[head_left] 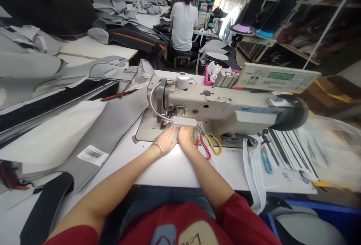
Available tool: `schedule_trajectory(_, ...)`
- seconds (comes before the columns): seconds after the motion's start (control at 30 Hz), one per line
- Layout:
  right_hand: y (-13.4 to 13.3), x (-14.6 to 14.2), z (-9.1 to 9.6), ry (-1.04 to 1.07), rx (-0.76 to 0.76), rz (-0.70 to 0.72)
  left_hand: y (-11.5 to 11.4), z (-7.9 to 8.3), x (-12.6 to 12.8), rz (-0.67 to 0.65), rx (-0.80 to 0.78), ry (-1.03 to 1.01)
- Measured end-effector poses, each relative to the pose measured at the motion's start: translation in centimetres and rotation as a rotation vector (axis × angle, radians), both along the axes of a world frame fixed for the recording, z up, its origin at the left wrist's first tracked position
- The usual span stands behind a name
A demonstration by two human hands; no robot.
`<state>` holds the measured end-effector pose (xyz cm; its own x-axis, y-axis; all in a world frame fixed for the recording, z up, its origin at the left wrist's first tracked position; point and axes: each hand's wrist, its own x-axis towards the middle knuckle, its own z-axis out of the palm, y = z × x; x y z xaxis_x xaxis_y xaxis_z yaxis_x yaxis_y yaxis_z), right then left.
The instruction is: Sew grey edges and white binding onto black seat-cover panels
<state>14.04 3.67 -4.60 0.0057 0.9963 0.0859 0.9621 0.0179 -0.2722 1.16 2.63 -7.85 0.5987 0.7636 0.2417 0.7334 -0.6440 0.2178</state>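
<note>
My left hand [166,140] lies on the bed plate of a sewing machine [225,104], its fingers stretched out flat toward the presser foot [163,123]. Close beside it, my right hand [186,136] is on the same plate. A white lamp head [184,121] on a flexible neck hides the fingers of my right hand. Something pale shows between the hands, too small to make out. Just right of my right hand lie scissors with red and yellow handles [216,145].
Grey fabric pieces [124,115], one with a barcode label [93,155], cover the left side. White straps [254,173] and blue-handled snips [266,161] lie at right. A control panel [278,77] tops the machine. A person in white [184,23] sits further back.
</note>
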Motion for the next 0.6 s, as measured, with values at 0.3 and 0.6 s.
schedule_trajectory(0.3, -7.5, 6.3, 3.6, -0.328, -0.056, -0.131, 0.6, 1.4, 1.9, -0.114, -0.142, -0.034)
schedule_trajectory(0.6, -7.4, 10.2, 2.1, -0.430, -0.216, -0.093, -0.5, 0.7, 0.9, -0.057, 0.037, -0.241)
